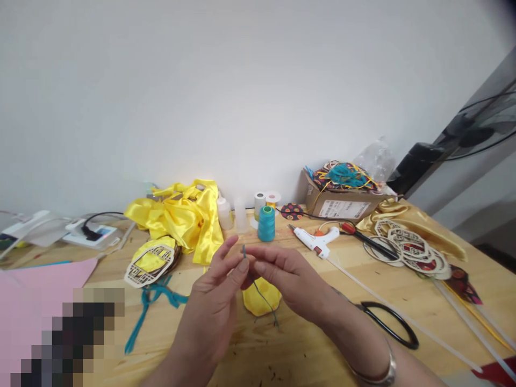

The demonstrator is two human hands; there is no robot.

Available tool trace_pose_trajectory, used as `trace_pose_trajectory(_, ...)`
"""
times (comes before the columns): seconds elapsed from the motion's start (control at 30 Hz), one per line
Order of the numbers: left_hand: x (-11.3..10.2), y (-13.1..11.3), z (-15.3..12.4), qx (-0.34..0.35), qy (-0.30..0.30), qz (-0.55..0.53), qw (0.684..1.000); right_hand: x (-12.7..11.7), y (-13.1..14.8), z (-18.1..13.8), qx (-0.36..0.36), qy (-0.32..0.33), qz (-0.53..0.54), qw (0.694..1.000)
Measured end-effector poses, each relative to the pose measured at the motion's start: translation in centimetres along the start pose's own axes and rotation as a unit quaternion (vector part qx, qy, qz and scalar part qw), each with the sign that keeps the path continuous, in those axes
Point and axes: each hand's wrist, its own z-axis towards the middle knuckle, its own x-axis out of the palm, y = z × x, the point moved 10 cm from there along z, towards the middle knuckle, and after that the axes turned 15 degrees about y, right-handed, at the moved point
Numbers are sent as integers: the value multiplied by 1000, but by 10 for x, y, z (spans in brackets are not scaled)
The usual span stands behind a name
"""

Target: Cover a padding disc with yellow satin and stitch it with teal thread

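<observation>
My left hand [220,290] is closed, its thumb and index finger pinching a teal thread [266,300]. A short end of the thread stands up at the fingertips. My right hand [288,271] meets it there, thumb and fingers drawn together on the same thread. The longer end hangs down across a yellow satin piece [260,306] with a rounded outline, lying on the table below my hands. Whether a needle is between the fingers cannot be made out. Beyond my hands stands a teal thread cone [266,224].
Yellow satin [193,215] and wooden cutout frames [149,263] lie left, near teal ribbon [155,295]. A white glue gun [316,240], black-handled scissors [391,322] and more wooden frames [417,250] lie right. A filled cardboard box [342,204] stands at the back.
</observation>
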Motion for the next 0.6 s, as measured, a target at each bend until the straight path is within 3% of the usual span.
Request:
trace_pose_trajectory(0.07, -2, 0, 0, 0, -6, -34, 999, 2, -3, 4, 12, 23, -1, 1000)
trace_pose_trajectory(0.17, -5, 2, 0, -13, -20, -100, 995, -6, -8, 6, 24, 0, -42, 999)
trace_pose_trajectory(0.27, -7, 3, 0, -34, -23, -132, 990, -16, -5, 7, 20, -19, -163, 986)
trace_pose_trajectory(0.4, -12, -4, -4, -30, -37, -136, 990, -22, 18, 10, -16, -15, -430, 903)
trace_pose_trajectory(0.6, -18, -22, -18, 2, -58, -67, 996, -52, 47, 28, -79, -24, -556, 827)
